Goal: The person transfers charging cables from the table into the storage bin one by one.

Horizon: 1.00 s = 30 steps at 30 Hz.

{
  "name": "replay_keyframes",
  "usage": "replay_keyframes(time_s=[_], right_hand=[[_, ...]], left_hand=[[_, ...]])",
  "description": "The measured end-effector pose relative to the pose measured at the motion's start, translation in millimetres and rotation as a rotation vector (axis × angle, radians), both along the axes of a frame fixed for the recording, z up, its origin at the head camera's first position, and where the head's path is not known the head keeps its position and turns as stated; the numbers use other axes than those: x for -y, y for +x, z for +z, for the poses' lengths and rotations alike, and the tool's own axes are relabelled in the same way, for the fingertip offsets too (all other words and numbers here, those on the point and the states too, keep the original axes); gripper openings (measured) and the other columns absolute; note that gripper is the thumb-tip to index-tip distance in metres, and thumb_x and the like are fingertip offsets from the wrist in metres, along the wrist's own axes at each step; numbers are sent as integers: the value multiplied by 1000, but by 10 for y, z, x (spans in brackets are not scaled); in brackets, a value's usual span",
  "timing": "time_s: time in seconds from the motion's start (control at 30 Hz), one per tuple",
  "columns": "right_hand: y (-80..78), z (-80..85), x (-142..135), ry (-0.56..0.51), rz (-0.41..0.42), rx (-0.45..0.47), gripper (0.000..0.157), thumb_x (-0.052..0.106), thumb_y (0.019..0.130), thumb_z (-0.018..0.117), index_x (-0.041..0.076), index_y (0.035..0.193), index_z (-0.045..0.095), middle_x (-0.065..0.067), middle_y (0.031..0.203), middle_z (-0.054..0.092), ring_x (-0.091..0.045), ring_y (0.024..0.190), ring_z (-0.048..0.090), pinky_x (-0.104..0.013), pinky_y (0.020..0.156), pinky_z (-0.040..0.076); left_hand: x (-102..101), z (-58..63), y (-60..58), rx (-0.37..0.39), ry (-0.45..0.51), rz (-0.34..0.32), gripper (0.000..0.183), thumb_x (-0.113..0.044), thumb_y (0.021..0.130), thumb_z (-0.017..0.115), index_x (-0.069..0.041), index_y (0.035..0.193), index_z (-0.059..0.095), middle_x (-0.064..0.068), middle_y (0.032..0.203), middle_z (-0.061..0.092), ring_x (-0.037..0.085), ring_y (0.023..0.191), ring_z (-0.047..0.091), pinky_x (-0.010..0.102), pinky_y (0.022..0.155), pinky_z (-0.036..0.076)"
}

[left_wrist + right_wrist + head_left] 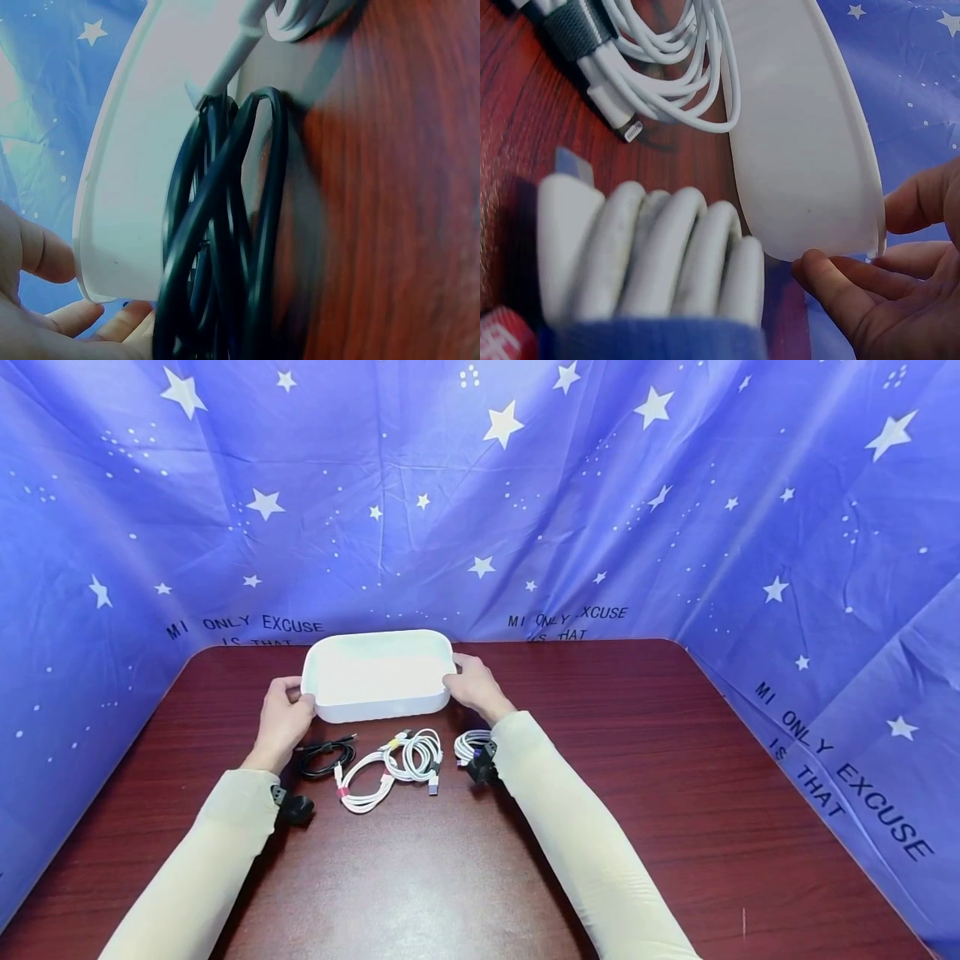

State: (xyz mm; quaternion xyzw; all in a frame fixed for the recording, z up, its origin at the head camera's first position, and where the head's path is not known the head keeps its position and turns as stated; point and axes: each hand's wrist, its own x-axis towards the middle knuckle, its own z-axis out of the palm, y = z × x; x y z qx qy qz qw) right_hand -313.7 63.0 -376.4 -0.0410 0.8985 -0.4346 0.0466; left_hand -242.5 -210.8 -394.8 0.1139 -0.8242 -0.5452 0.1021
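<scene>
A white rectangular plastic bin [384, 708] stands at the back of the table, its inside facing up toward me. My left hand [285, 717] grips its left end, thumb at the rim and fingers around the end wall. At the opposite end my right hand [477, 687] holds the bin the same way, as the right wrist view also shows. In front of the bin lie a coiled black cable [327, 757], a white cable with a red tie [365, 783] and another white coil [415, 755]. One more white cable [471, 743] with a blue band lies beside my right wrist.
The dark red wooden table [660, 777] stretches out to the right and toward me. A blue star-patterned curtain [420, 543] hangs behind its back edge and along both sides. Black wrist cameras [296, 808] hang below my sleeves, close to the cables.
</scene>
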Motion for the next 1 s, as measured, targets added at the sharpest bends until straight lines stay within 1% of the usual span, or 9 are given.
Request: replay_keyframes(time_s=[0.23,0.37,0.5,0.73,1.0], right_hand=[[6,-5,-61,-11,4,1,57,12,85,51,7,142,44,-10,134,54,-22,119,50,-34,102,38],[17,-2,-87,-12,12,-9,57,11,85,51,6,141,46,-10,132,55,-20,114,51,-34,101,39],[19,-5,-115,-15,11,-16,56,11,85,50,5,141,46,-10,132,55,-19,113,51,-34,101,39],[26,-13,-168,-17,-2,-17,59,12,85,50,5,143,43,-11,137,52,-24,121,49,-36,104,36],[39,-15,-218,-42,-5,-9,59,12,85,50,6,143,43,-10,137,52,-19,117,48,-34,103,36]], left_hand=[[-41,-9,-13,-2,10,-8,44,-5,90,40,8,132,38,24,122,53,27,103,53,19,72,42],[-63,-11,-12,-7,5,-9,43,-4,90,40,8,131,38,24,121,53,27,101,53,19,70,42],[-76,-22,-27,-10,16,-15,43,-4,90,40,8,131,38,24,121,53,28,103,52,21,73,41],[-129,-48,-53,-22,28,-16,42,-4,89,40,8,130,39,24,119,54,27,103,53,22,75,41],[-186,-36,-50,-8,27,-15,43,-5,90,39,7,131,39,24,121,53,28,105,52,26,77,41]])
